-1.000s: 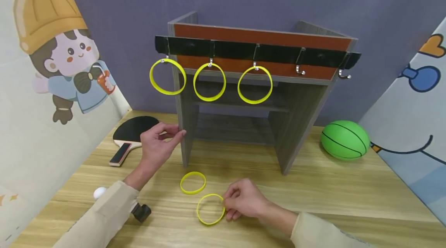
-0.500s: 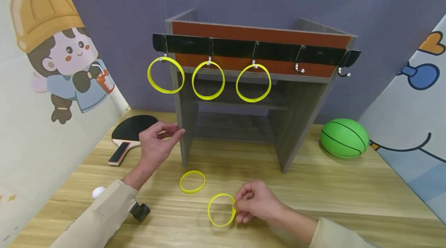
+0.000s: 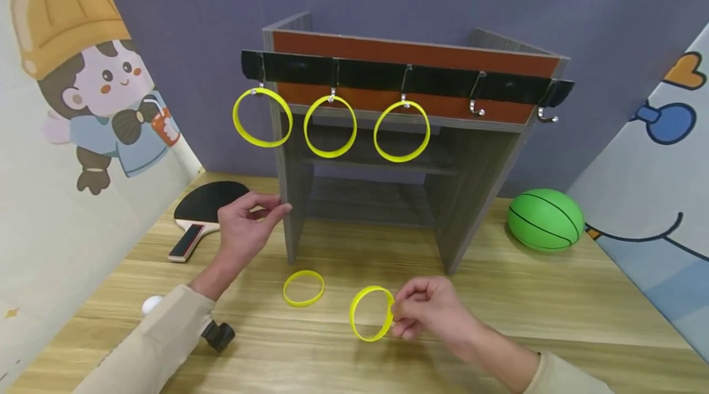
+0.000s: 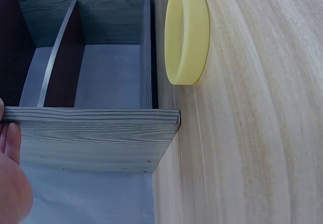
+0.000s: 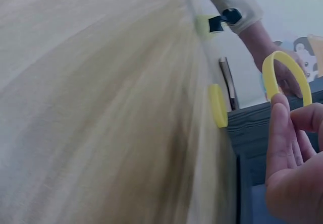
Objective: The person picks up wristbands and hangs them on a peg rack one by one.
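Note:
In the head view my right hand pinches a yellow wristband by its right edge, holding it upright above the table. The right wrist view shows that band standing up from my thumb and fingertips. My left hand grips the front edge of the left side panel of a grey wooden shelf unit, fingers on one face and thumb on the other. A second wristband lies on the table by the panel's foot. Three more wristbands, one of them the middle wristband, hang from hooks on a black strip.
Two bare hooks, the inner hook and the outer hook, are at the strip's right end. A table tennis bat and a white ball lie on the left. A green ball sits right of the unit.
My right hand has moved right and then upward with the wristband, lifting it and turning it more upright. The left hand keeps its hold on the panel.

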Tool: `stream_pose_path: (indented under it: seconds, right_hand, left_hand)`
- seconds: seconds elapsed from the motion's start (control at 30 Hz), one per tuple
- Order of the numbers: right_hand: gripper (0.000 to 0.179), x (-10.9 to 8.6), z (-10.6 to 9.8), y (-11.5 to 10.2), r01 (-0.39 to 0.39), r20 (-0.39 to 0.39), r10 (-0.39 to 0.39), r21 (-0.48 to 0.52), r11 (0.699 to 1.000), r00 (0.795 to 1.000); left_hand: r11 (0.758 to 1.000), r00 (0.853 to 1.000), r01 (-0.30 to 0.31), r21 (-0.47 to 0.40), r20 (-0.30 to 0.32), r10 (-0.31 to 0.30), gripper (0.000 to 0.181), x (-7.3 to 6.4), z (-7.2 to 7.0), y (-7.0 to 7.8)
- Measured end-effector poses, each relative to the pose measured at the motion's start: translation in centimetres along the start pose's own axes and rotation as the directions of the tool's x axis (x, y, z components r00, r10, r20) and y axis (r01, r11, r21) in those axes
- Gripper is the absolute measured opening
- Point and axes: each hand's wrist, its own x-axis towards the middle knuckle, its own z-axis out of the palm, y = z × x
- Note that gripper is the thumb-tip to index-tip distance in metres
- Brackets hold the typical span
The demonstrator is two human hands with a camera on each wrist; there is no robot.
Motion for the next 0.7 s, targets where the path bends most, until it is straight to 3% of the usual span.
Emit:
stream_pose_path:
  seconds: [0.2,0.43,0.7]
  right_hand:
    - [0.012,-0.3,-0.7,-1.2,0.024,-0.025,-0.025,-0.008,1.0,0.999]
    - [0.009,-0.4,-1.7,-2.6,-0.004,-0.044,0.004,0.007,1.0,0.999]
    - [0.003,-0.7,-2.8,-5.1,0.057,-0.047,-0.054,0.057,0.997,0.997]
  left_hand:
    - [1.0,1.0,-0.02,-0.002,0.012,0.02,0.017,0.0,-0.1,-0.2]
    - [1.0,1.0,-0.014,0.002,0.006,0.014,0.016,0.1,-0.1,-0.2]
    - [1.0,1.0,-0.009,0.01,0.003,0.009,0.016,0.0,0.0,-0.1]
